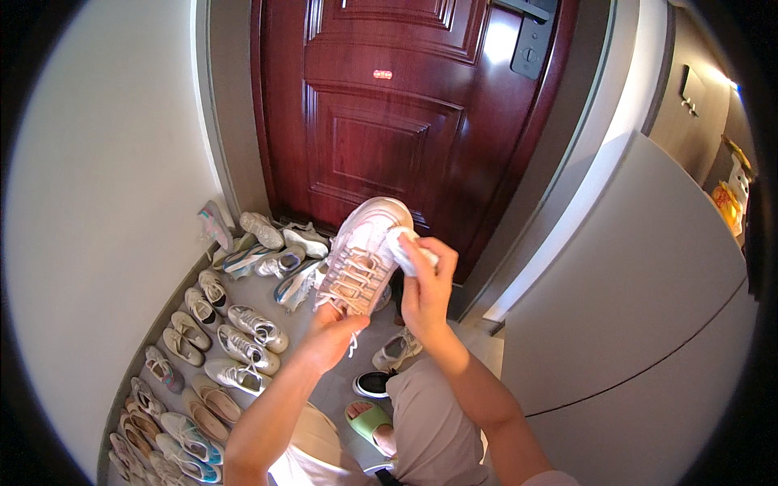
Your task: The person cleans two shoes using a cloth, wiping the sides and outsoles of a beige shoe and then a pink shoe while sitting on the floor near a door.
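A pale pink and white lace-up sneaker (364,255) is held up in front of me, toe pointing away towards the door. My left hand (334,334) grips it at the heel and ankle opening, thumb over the collar. Loose lace ends hang by that hand. In my right hand (430,279) is a white wad of cloth or wipe (398,246), pressed to the right side of the sneaker near the toe. My fingers partly cover the wad. The sneaker's sole is mostly hidden from this angle.
Several pairs of shoes (249,349) line the floor along the left wall, with a heap of sneakers (273,249) by the dark red door (377,140). A black slip-on shoe (372,384) lies near my green slide sandal (369,419). A grey cabinet (608,291) stands at right.
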Action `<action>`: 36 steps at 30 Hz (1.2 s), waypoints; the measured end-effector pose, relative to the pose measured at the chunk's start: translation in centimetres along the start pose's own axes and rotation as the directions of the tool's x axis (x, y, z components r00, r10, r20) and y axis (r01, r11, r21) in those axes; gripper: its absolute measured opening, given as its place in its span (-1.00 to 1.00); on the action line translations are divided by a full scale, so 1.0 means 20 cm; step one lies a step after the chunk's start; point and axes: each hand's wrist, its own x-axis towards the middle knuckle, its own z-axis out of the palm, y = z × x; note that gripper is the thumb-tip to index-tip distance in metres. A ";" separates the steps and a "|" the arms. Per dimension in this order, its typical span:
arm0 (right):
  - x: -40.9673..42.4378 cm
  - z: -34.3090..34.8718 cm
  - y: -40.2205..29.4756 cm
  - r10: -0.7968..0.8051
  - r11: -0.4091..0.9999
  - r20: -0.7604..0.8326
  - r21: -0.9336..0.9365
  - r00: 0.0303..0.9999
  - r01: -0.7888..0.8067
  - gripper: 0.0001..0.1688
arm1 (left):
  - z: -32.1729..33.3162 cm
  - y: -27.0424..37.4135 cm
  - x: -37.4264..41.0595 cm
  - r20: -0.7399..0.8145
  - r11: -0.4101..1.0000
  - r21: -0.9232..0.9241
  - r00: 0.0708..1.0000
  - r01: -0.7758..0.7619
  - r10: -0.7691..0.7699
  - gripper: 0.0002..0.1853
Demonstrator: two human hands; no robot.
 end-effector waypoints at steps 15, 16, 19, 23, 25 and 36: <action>-0.03 0.00 -0.12 -0.240 0.955 0.187 0.221 0.953 0.198 -0.30 | -0.01 0.03 0.00 0.090 0.980 -0.196 0.994 -0.043 0.061 -0.22; -0.03 0.00 -0.11 -0.158 0.975 0.151 0.179 0.976 0.130 -0.30 | -0.01 0.03 0.00 0.095 0.978 -0.205 0.994 -0.040 0.060 -0.22; -0.03 0.02 -0.09 -0.092 0.980 0.133 0.188 0.987 0.066 -0.33 | -0.01 0.05 0.00 0.105 0.974 -0.222 0.992 -0.038 0.063 -0.19; -0.05 -0.01 -0.14 -0.226 0.951 0.253 0.266 0.941 0.157 -0.33 | -0.02 0.06 0.00 0.103 0.972 -0.232 0.993 -0.039 0.064 -0.17; -0.04 0.00 -0.13 -0.206 0.958 0.217 0.246 0.954 0.150 -0.33 | -0.01 0.07 0.00 0.080 0.973 -0.222 0.994 -0.057 0.077 -0.17; -0.05 0.02 -0.13 -0.164 0.968 0.206 0.221 0.965 0.117 -0.30 | -0.04 0.06 0.01 0.128 0.965 -0.238 0.981 -0.110 0.143 -0.40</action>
